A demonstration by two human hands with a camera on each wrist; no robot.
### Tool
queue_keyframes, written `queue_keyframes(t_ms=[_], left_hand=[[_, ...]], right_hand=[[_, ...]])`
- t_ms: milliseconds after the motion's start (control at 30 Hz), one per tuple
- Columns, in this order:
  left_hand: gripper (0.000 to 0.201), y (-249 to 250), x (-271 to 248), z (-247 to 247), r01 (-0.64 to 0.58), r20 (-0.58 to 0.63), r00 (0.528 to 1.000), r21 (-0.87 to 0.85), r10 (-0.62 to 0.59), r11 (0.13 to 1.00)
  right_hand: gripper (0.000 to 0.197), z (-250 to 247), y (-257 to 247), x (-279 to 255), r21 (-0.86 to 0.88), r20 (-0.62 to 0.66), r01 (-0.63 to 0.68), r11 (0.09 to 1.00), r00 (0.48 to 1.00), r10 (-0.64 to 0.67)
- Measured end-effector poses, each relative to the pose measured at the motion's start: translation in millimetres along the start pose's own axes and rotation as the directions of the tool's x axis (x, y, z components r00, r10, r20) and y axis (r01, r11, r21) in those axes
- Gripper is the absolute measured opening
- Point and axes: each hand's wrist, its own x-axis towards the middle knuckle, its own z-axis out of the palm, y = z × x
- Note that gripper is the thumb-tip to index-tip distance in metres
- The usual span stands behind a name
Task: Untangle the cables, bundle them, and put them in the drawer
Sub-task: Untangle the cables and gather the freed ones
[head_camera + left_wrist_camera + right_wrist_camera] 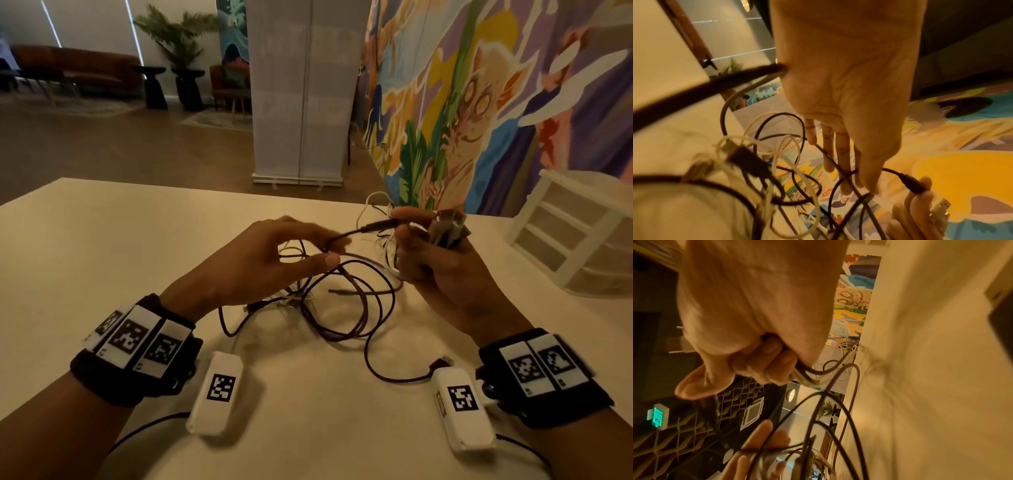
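While the tangle of thin dark purple and white cables (342, 301) sprawls on the pale tabletop (102, 240) just below and between both hands, the head view shows that one thin black cable with a black plug at its end (356, 231) runs left to right between them. The right hand (442, 263) is curled tight round a clutch of gathered plug ends, its thumb pinning the black plug on top. The left hand (270, 263) has relaxed, spread fingers, the black cable passing between fingertip and thumb; whether it pinches or only guides I cannot tell. The white plastic drawer unit (579, 233) stands well apart, beyond the right hand, so the right hand is the nearer one to it.

From the left wrist, the left hand (849, 97) shows straight fingers reaching down into the loops, the black cable (830, 155) crossing under them toward the plug held by the other hand's fingertips (926, 181). Loose white and dark loops hang to the left, blurred.

From the right wrist, the right hand (756, 321) is a closed fist with several cables (818, 371) spilling from it toward the table; the left hand's fingers (764, 433) sit among loops below. Judging by this, the next pull should run along that black cable's length, leftward away from the fist.
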Motion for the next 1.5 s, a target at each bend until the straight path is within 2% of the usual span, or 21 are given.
queue_keyframes(t_ms=[67,133,233,267,333,433,600,667,733,800,900,1033,1167,1267,1400,1500], left_hand=[[0.022,-0.6,-0.3,0.5,0.001,-0.037,0.999,-0.028,-0.002,1.0],[0.02,-1.4,0.3,-1.2,-0.004,-0.103,0.995,-0.044,-0.001,0.999],[0.02,-4.0,1.3,-3.1,0.005,-0.174,0.985,-0.063,-0.016,0.998],[0.019,-4.7,1.4,-2.9,0.012,-0.181,0.983,-0.072,-0.024,0.997],[0.018,-4.4,1.6,-1.3,0.015,-0.175,0.984,-0.087,-0.03,0.996],[0.02,-1.3,1.6,3.4,0.017,-0.149,0.988,-0.083,-0.029,0.996],[0.021,6.9,0.5,10.2,0.04,0.0,0.999,-0.017,-0.04,0.999],[0.024,7.5,0.2,9.0,0.056,0.034,0.998,0.033,-0.057,0.998],[0.027,4.7,-0.4,7.7,0.081,0.072,0.993,0.117,-0.09,0.99],[0.027,1.7,-1.5,6.5,0.103,0.088,0.989,0.189,-0.121,0.977],[0.024,-1.7,-1.2,4.7,0.137,0.064,0.986,0.185,-0.151,0.973],[0.041,-6.4,1.1,3.3,0.202,-0.024,0.979,0.252,-0.203,0.946],[0.056,-15.6,2.2,-1.5,0.261,-0.108,0.965,0.308,-0.239,0.915],[0.055,-18.7,3.3,-6.7,0.313,-0.11,0.949,0.38,-0.294,0.87],[0.051,-17.7,3.8,-12.1,0.357,-0.092,0.93,0.447,-0.355,0.82],[0.042,-14.8,2.2,-12.0,0.29,-0.072,0.952,0.517,-0.296,0.805]], right_hand=[[0.025,2.3,-0.3,0.6,-0.044,0.025,-0.006,0.999,1.0,0.007],[0.032,3.0,2.3,5.0,-0.091,-0.071,-0.06,0.994,0.996,0.054],[0.05,-2.3,8.0,9.3,-0.165,-0.242,-0.184,0.969,0.96,0.141],[0.052,-3.4,8.9,8.9,-0.185,-0.244,-0.208,0.96,0.956,0.16],[0.045,-1.9,8.5,6.0,-0.231,-0.175,-0.217,0.948,0.968,0.179],[0.045,7.4,6.0,3.5,-0.306,-0.104,-0.205,0.93,0.978,0.181],[0.035,18.9,6.3,0.3,-0.409,-0.11,-0.099,0.907,0.992,0.059],[0.031,16.3,2.9,2.6,-0.252,-0.158,-0.035,0.967,0.987,-0.006],[0.03,6.2,-7.9,6.8,0.06,-0.223,0.065,0.996,0.974,-0.051],[0.029,-10.7,-20.4,10.8,0.334,-0.276,0.172,0.927,0.958,-0.078],[0.028,-33.2,-24.9,14.6,0.549,-0.322,0.237,0.802,0.945,-0.06],[0.03,-44.2,-23.3,15.6,0.606,-0.347,0.245,0.756,0.937,-0.026],[0.047,-49.6,-33.6,9.5,0.611,-0.316,0.24,0.755,0.948,-0.046],[0.057,-60.7,-39.2,7.1,0.611,-0.355,0.281,0.74,0.933,-0.062],[0.058,-73.5,-39.8,4.9,0.654,-0.39,0.334,0.679,0.918,-0.076],[0.058,-66.9,-36.8,5.2,0.623,-0.344,0.267,0.735,0.938,-0.05]])
